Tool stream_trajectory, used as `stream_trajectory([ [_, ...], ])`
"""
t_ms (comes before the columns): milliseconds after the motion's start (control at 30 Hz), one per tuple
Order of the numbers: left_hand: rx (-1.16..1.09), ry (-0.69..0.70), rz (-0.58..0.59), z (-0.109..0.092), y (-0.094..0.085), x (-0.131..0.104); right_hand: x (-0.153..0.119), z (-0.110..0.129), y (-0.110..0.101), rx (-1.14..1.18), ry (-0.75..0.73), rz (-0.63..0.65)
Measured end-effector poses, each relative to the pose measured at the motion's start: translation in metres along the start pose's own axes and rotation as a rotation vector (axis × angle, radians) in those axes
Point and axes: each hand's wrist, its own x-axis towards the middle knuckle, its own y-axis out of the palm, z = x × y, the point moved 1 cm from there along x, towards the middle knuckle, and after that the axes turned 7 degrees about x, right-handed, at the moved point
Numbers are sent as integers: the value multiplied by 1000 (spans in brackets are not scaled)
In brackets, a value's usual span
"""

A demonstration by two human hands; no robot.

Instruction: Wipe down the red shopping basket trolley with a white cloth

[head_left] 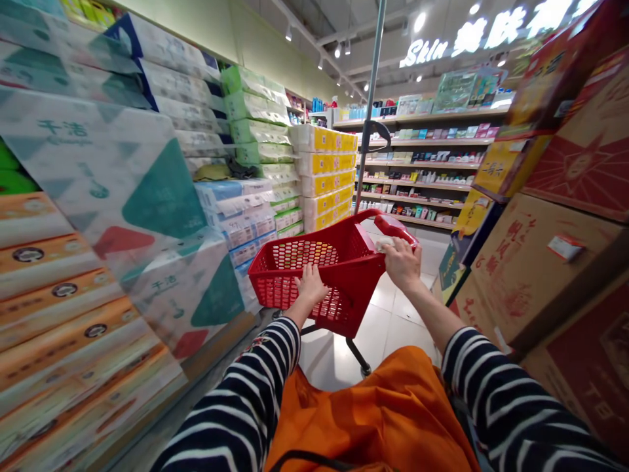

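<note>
A red plastic shopping cart [344,308] with a perforated basket stands sideways before me, its handle [397,231] at the right end. My left hand [311,287] grips the near side of the basket at the rim, fingers bent over the edge. At the handle end, my right hand [403,263] is closed on a small white cloth [384,244], pressed against the cart near the handle; the cloth may be a tissue, and most of it is hidden by the fingers. Little of the basket's inside shows.
Tall stacks of tissue packs [162,164] line the left side. Printed cardboard boxes [521,262] are piled close on the right. A metal pole [372,78] rises behind the cart, and stocked shelves [417,141] fill the back. White floor tiles [393,321] lie under the cart.
</note>
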Motion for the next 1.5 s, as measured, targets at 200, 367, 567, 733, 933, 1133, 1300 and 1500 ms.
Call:
stream_trajectory([
  [200,5,35,24,12,7,0,-2,9,6,26,-16,-5],
  [367,117,127,8,19,4,-5,-10,63,26,75,-185,129],
  [567,196,-88,-15,55,10,-5,-3,29,19,76,-64,54],
  [733,177,-73,-19,60,18,-4,-4,17,17,44,-20,26],
  [933,140,-69,19,52,16,-2,-17,66,38,105,-201,152],
  [1133,100,-18,7,41,15,-7,-13,50,34,131,-198,145],
  [1300,110,110,14,28,16,-13,-5,24,26,96,-163,185],
  [1500,135,94,-17,48,23,-20,7,4,31,35,-104,210],
])
